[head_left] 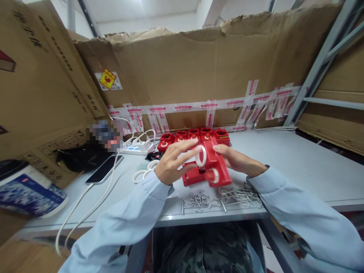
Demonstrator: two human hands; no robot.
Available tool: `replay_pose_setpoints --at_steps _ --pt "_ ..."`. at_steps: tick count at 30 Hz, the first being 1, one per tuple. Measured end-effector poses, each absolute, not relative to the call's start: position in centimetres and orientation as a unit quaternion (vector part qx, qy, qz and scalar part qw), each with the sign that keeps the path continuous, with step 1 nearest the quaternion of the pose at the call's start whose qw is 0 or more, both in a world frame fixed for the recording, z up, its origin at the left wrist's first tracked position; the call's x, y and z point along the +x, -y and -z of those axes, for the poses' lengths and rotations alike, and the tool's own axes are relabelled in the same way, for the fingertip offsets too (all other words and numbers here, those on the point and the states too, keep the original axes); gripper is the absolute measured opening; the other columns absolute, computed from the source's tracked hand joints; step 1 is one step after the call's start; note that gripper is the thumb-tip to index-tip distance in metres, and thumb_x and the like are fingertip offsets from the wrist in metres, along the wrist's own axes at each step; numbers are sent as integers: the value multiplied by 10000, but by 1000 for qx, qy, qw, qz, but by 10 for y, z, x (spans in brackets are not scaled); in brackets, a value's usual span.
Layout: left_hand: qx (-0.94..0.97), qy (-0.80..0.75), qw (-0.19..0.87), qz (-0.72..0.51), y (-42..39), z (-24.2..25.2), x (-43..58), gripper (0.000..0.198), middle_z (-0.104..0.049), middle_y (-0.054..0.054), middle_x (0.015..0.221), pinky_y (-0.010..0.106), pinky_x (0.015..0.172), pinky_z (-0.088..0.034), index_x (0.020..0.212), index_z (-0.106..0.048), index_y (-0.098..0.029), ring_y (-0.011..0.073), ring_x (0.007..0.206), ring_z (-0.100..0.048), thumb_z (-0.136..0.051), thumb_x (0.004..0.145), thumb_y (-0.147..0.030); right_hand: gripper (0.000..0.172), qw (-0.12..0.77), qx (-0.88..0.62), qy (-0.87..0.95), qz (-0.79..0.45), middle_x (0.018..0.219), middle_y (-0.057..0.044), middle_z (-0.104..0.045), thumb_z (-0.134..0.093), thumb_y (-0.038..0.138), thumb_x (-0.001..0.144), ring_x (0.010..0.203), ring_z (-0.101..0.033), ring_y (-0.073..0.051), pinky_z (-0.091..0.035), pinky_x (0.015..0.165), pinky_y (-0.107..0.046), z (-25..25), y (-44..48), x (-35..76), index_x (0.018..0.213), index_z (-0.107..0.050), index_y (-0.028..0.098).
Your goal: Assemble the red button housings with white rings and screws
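From the head view, your right hand (231,156) pinched the red housing (218,163) at its two-o'clock side, holding it tilted over the table (290,163). Your left hand (173,161) touched the white ring (198,162) at ten; I could not tell whether it pinched. Loose rings (134,176) lay toward nine, screws (197,199) seven, more red units (190,136) eleven.

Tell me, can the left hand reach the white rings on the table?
Probably yes: the white rings lie just beside the left hand, seemingly uncovered, though it is busy at the red box.
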State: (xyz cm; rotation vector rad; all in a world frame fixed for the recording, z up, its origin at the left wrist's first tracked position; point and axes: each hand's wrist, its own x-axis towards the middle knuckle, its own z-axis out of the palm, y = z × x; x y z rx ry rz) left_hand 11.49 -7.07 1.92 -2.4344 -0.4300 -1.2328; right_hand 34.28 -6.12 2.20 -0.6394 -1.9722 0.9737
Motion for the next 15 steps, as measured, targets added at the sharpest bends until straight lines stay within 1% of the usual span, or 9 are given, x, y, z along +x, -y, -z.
replay_pose_setpoints --at_steps 1,2,3,5,7,9,11,13,15 --pt "-854 190 174 453 67 -24 109 475 -562 91 1298 406 993 -439 1313 -467 -251 227 1196 -521 -591 855 -236 421 417 -260 758 -430 888 -96 -715 -503 529 834 815 -687 -213 -559 741 -386 -23 62 344 1009 -598 157" --pt "-838 230 164 467 64 -29 102 420 -581 90 1265 405 993 -431 1281 -501 -241 223 1169 -533 -564 865 -226 422 432 -271 728 -459 947 -96 -705 -590 505 781 863 -680 -219 -554 773 -394 -24 62 345 1041 -563 173" --pt "-824 270 155 473 60 -34 93 358 -608 85 1217 401 990 -426 1232 -545 -229 220 1138 -546 -538 874 -223 468 458 -285 702 -465 992 -90 -691 -671 473 720 898 -671 -223 -547 797 -402 -25 61 345 1064 -524 191" --pt "-807 353 132 455 54 -42 71 269 -656 77 1099 390 950 -437 1118 -617 -204 219 1047 -578 -488 886 -249 574 530 -314 681 -397 1023 -73 -662 -770 412 620 921 -657 -222 -546 802 -406 -24 59 346 1062 -457 221" --pt "-810 437 94 379 49 -43 45 292 -669 86 1046 396 912 -444 1079 -630 -186 238 1007 -585 -468 877 -321 641 568 -330 691 -300 1032 -71 -630 -805 388 570 930 -644 -227 -548 795 -407 -21 56 346 1054 -414 232" --pt "-823 495 40 274 45 -38 19 360 -674 97 1039 406 891 -447 1055 -636 -182 259 975 -599 -497 827 -423 687 577 -337 713 -212 1041 -79 -601 -800 381 572 918 -637 -232 -551 788 -405 -18 55 345 1098 -383 233" --pt "-827 529 -23 187 43 -29 -4 446 -673 109 1048 404 843 -469 1049 -630 -169 265 918 -618 -522 771 -500 723 567 -354 733 -128 1066 -90 -578 -774 378 604 918 -625 -240 -544 798 -413 -18 56 345 1175 -357 226" --pt "-815 557 -38 157 43 -20 -23 476 -675 115 1020 403 818 -477 1042 -620 -161 262 884 -625 -506 752 -522 697 547 -378 745 -47 1090 -98 -562 -744 385 632 946 -604 -257 -523 825 -430 -20 58 345 1198 -374 215" --pt "-801 577 -43 151 44 -15 -36 469 -677 110 977 393 799 -483 1014 -616 -163 255 857 -630 -510 730 -521 627 528 -399 750 12 1080 -100 -560 -724 399 641 956 -586 -271 -503 838 -441 -22 59 346 1155 -422 208"
